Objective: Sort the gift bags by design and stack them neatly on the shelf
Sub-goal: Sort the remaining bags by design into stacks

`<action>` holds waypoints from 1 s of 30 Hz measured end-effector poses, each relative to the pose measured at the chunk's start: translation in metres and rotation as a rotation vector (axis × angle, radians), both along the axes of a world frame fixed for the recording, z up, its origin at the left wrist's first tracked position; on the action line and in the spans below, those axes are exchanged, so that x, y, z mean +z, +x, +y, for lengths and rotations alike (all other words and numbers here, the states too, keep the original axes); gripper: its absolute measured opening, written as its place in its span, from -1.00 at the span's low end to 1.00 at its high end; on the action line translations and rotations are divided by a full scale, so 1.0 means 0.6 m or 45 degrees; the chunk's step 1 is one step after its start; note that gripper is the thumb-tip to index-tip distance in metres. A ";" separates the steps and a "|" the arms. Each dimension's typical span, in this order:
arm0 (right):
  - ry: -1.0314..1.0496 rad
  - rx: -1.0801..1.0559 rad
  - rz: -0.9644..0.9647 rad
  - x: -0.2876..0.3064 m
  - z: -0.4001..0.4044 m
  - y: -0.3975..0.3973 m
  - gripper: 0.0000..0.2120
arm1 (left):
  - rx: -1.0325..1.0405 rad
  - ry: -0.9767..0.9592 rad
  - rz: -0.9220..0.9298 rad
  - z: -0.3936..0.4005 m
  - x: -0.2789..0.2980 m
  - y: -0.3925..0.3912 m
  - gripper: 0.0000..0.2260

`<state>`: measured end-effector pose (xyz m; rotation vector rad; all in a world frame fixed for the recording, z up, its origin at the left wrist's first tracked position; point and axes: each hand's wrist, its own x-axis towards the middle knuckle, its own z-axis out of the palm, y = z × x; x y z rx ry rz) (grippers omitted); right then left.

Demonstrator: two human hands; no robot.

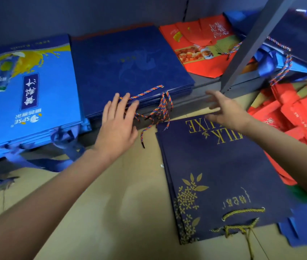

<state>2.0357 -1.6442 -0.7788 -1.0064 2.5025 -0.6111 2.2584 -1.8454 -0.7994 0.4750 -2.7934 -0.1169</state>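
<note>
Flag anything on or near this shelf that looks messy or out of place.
The red bags at right lie in a jumbled, overlapping heap instead of a stack. The braided handles of the dark blue stack hang tangled over the shelf edge, by the left hand.

Your left hand [116, 124] and right hand [226, 111] are bare, with no gloves, rings or watch. Both your forearms are uncovered as far as the frame's edge, so no sleeve shows on either.
</note>
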 end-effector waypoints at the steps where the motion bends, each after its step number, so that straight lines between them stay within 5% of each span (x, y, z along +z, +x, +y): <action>1: -0.010 -0.072 -0.053 -0.014 0.039 0.006 -0.34 | -0.060 0.033 0.031 0.025 -0.013 0.007 -0.50; 4: 0.159 -0.295 -0.172 -0.060 0.166 0.015 -0.34 | -0.216 0.170 -0.147 0.110 -0.044 0.023 -0.46; 8: 0.395 -0.477 -0.200 -0.098 0.283 0.037 -0.27 | -0.025 0.575 -0.566 0.190 -0.066 0.022 -0.37; 12: 0.366 -0.535 -0.304 -0.103 0.303 0.058 -0.17 | 0.272 1.210 -0.590 0.242 -0.076 0.000 -0.32; 15: 0.356 -0.500 -0.286 -0.119 0.300 0.067 -0.08 | 0.439 1.385 -0.545 0.265 -0.080 -0.016 -0.33; 22: 0.250 -0.571 -0.407 -0.121 0.285 0.072 -0.15 | 0.646 1.367 -0.542 0.246 -0.082 -0.030 -0.38; 26: 0.383 -0.307 -0.366 -0.118 0.267 0.089 -0.21 | 0.533 0.960 -0.810 0.242 -0.074 -0.012 -0.29; 30: 0.276 -0.195 -0.290 -0.102 0.238 0.098 -0.31 | 0.490 0.816 -1.105 0.227 -0.061 0.006 -0.25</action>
